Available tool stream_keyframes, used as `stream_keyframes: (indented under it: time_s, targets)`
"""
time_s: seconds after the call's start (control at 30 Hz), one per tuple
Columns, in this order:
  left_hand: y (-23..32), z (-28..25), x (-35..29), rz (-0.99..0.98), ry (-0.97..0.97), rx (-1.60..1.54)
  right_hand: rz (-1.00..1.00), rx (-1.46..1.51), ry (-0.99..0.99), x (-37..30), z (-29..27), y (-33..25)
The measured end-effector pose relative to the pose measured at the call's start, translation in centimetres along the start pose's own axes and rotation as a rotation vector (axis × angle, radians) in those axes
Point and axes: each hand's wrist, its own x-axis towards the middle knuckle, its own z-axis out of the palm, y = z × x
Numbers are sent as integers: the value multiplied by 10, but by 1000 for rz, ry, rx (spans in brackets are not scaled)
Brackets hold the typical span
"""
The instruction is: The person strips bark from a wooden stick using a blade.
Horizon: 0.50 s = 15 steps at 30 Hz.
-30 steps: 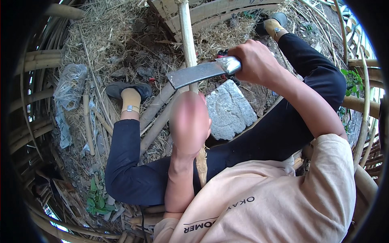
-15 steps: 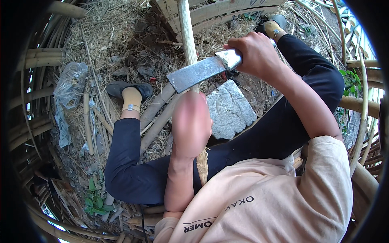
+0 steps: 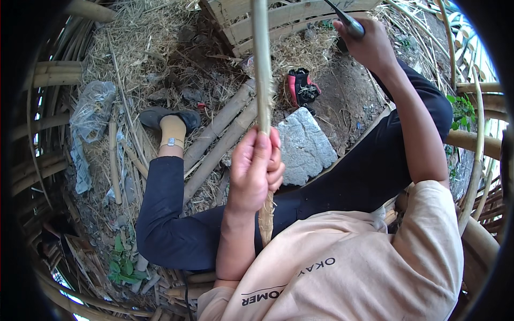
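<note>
My left hand is closed round a long pale wooden stick, held upright in front of my body. Its upper end runs out of the picture at the top. The stick's rough, shaved lower end points toward my shirt. Off to the upper right, my right hand grips a machete by its handle. The blade shows nearly edge-on, leaning up to the left and partly cut off by the top edge. It is apart from the stick.
A grey stone block lies between my legs, with a red and black glove-like thing beyond it. Bamboo poles lie left of the stick. A wooden crate stands ahead. A clear plastic bag lies far left; bamboo rails stand right.
My right hand has lifted the machete up and right, off the stick, and its blade has turned edge-on. My left hand, blurred before, still holds the stick, which now stands slightly farther right.
</note>
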Motion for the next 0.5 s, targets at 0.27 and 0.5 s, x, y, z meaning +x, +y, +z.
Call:
stream_keyframes:
  time_s: [0.27,0.5]
  targets:
    - [6,-10,6,28,-34,-37,-278,206,-101,-29,17,-23]
    - [0,-17,10,-2,-78,-112,-359,132,-289,-39,15,-47]
